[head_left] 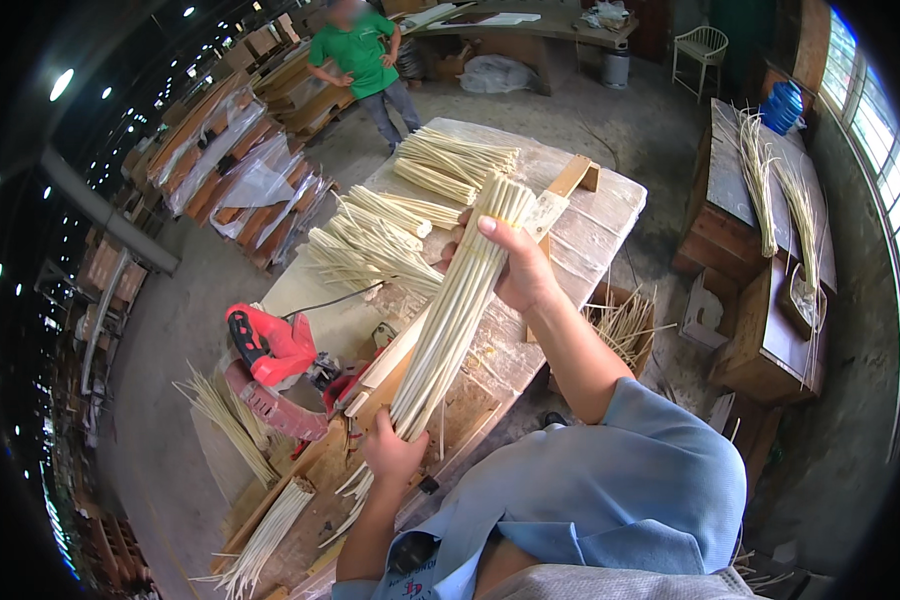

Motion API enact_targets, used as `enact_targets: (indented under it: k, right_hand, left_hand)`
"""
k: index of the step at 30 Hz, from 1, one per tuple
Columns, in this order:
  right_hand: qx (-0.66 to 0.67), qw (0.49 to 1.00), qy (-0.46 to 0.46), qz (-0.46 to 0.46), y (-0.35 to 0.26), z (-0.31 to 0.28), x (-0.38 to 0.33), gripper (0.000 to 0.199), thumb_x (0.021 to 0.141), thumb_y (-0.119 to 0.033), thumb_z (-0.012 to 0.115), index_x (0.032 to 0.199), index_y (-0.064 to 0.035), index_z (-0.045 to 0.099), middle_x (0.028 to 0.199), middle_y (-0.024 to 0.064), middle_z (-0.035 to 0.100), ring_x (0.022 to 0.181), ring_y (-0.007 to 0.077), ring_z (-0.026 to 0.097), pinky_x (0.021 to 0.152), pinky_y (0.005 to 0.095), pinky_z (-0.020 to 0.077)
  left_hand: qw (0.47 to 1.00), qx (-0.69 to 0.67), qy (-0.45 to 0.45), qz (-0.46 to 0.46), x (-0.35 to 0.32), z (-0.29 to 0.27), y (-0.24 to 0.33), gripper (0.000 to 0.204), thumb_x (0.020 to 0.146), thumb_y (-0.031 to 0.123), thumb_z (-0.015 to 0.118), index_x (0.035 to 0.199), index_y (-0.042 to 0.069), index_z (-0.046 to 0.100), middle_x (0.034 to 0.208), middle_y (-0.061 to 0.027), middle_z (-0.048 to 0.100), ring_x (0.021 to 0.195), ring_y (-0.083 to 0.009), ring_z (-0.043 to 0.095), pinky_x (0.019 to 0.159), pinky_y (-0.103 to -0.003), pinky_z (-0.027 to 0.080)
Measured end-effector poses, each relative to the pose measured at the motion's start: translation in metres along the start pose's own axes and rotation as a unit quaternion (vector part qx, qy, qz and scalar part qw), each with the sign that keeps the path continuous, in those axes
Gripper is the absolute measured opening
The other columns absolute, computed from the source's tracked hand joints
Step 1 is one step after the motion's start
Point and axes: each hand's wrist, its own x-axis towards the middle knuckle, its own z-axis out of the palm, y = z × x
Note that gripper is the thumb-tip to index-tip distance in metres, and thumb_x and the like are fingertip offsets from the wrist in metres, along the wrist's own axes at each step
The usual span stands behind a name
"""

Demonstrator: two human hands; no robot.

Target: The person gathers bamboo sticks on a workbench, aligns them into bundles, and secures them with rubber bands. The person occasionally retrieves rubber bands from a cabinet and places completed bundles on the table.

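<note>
A thick bundle of pale rattan sticks (pixel 460 310) slants across the workbench, held up between my two hands. My right hand (pixel 518 262) wraps round its far end, thumb on top. Lower down, my left hand (pixel 394 450) grips the near end, where the sticks' tips run past the palm. Beneath the bundle lies a long wooden board or fence (pixel 378 392). Just left of it stands a red miter saw (pixel 275 345) with a black handle. More cut bundles (pixel 370 235) lie on the bench beyond the saw, and another stack (pixel 450 160) sits at its far end.
Loose long sticks (pixel 270 535) rest at the near left of the dusty bench (pixel 580 250). A wooden bracket (pixel 570 178) stands on its right. Offcuts fill a box (pixel 625 325) below. A person in a green shirt (pixel 355 55) stands beyond. Cabinets (pixel 735 200) line the right wall.
</note>
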Motion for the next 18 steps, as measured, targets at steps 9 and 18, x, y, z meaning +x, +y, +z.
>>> enact_targets:
  k: [9, 18]
  right_hand:
    - [-0.098, 0.995, -0.025, 0.013, 0.052, 0.012, -0.016, 0.054, 0.083, -0.033, 0.075, 0.119, -0.0014, 0.051, 0.094, 0.0149, 0.065, 0.088, 0.0287, 0.069, 0.078, 0.0438, 0.0582]
    - [-0.004, 0.997, -0.039, -0.071, -0.005, 0.008, 0.018, 0.063, 0.084, -0.039, 0.074, 0.127, -0.0003, 0.049, 0.109, 0.0171, 0.063, 0.103, 0.0296, 0.066, 0.088, 0.0488, 0.0587]
  left_hand:
    - [0.997, -0.079, 0.013, 0.011, 0.007, -0.024, 0.022, 0.053, 0.063, 0.026, 0.082, 0.107, 0.006, 0.06, 0.088, -0.0183, 0.07, 0.079, -0.0417, 0.068, 0.072, -0.051, 0.055]
    - [0.99, -0.12, -0.077, 0.022, 0.018, -0.057, 0.029, 0.051, 0.066, 0.028, 0.082, 0.107, 0.006, 0.061, 0.09, -0.0193, 0.072, 0.085, -0.0421, 0.069, 0.076, -0.05, 0.056]
